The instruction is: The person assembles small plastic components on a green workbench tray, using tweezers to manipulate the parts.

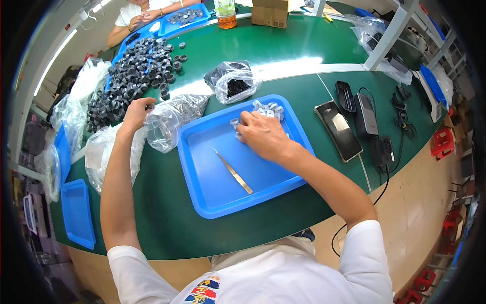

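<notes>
My right hand point(260, 134) rests palm down in a blue tray point(212, 197), fingers on a cluster of small white parts point(268, 109) at the tray's far side. Whether it grips one I cannot tell. Metal tweezers point(233, 172) lie loose in the middle of the tray. My left hand point(136, 112) reaches left to the edge of a big pile of black ring-shaped parts point(134, 76), fingertips closed at a black piece. A crumpled clear plastic bag point(169, 121) lies between my hands.
A clear bag of black parts point(234, 81) sits beyond the tray. A phone point(338, 130), a black case point(345, 96), a power bank and cables lie right. Another person's hands point(142, 19) work at blue trays across the green table. Plastic bags and an empty blue tray point(77, 213) lie left.
</notes>
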`<state>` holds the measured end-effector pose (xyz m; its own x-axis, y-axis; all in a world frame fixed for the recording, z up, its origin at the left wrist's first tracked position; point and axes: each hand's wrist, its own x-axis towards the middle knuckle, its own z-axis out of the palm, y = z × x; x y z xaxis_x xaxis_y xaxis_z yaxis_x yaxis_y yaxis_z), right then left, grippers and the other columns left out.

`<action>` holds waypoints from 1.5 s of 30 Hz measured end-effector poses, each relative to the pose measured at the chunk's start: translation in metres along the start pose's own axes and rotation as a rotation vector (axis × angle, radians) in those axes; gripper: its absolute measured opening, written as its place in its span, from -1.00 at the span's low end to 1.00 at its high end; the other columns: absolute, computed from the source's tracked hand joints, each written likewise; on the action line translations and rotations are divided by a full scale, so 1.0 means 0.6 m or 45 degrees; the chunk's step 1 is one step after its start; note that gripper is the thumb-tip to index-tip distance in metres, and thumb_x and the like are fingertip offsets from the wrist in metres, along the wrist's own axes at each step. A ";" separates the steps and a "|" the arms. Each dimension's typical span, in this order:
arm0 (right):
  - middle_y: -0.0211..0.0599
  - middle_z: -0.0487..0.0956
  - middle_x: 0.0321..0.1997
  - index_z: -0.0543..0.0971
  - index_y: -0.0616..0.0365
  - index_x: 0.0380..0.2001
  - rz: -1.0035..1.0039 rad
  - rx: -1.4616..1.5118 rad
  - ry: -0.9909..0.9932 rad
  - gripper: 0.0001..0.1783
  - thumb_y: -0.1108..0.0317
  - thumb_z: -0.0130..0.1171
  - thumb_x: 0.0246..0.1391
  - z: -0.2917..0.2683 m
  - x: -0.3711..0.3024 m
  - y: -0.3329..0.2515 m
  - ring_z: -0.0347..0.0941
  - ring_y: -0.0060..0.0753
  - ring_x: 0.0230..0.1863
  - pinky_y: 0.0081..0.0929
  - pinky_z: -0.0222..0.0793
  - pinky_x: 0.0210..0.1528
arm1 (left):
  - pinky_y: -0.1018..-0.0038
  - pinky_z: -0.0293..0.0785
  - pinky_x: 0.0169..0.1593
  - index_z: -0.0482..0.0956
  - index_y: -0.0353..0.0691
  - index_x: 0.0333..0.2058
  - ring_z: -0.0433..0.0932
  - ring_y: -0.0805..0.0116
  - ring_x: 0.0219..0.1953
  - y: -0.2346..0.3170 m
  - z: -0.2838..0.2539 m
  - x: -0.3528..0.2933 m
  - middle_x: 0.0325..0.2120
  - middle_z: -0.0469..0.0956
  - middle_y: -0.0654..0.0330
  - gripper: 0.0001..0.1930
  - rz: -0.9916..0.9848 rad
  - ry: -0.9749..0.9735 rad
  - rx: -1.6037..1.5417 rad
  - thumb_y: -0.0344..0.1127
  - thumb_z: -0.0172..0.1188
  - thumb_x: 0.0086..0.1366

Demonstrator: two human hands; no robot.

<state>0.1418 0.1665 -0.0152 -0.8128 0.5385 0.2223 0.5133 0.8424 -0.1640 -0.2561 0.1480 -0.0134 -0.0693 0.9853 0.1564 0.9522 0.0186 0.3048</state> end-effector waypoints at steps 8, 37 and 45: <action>-0.28 0.46 -0.28 0.49 0.13 -0.28 -0.069 0.164 0.128 -0.78 0.34 0.20 -0.03 0.007 -0.005 -0.006 0.45 -0.21 -0.17 -0.27 0.44 -0.22 | 0.49 0.52 -0.28 0.62 -0.30 -0.31 0.63 0.39 -0.40 0.048 -0.068 -0.009 -0.43 0.64 0.17 -0.81 -0.162 0.366 -0.347 -0.35 0.27 0.11; -0.33 0.59 -0.44 0.53 0.15 -0.07 0.269 1.817 -0.268 -0.73 0.49 0.11 0.13 -0.044 -0.070 -0.036 0.49 -0.58 -0.47 -0.58 0.45 -0.35 | 0.44 0.54 -0.02 0.44 -0.39 -0.01 0.59 0.32 -0.15 0.392 0.083 -0.285 -0.20 0.57 0.02 -0.60 -0.354 -0.091 -1.882 -0.62 0.22 0.14; -0.30 0.59 -0.40 0.54 0.18 -0.09 0.196 1.822 -0.255 -0.74 0.48 0.13 0.13 -0.040 -0.070 -0.035 0.51 -0.56 -0.42 -0.58 0.48 -0.40 | 0.46 0.56 -0.05 0.46 -0.38 -0.04 0.58 0.34 -0.16 0.392 0.086 -0.280 -0.21 0.56 0.07 -0.60 -0.324 -0.050 -1.854 -0.61 0.26 0.11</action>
<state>0.1718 0.1264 0.0019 -0.8615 0.5077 -0.0013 -0.0142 -0.0267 -0.9995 -0.0052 -0.0043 -0.0165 -0.1542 0.9861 -0.0621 -0.2155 0.0277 0.9761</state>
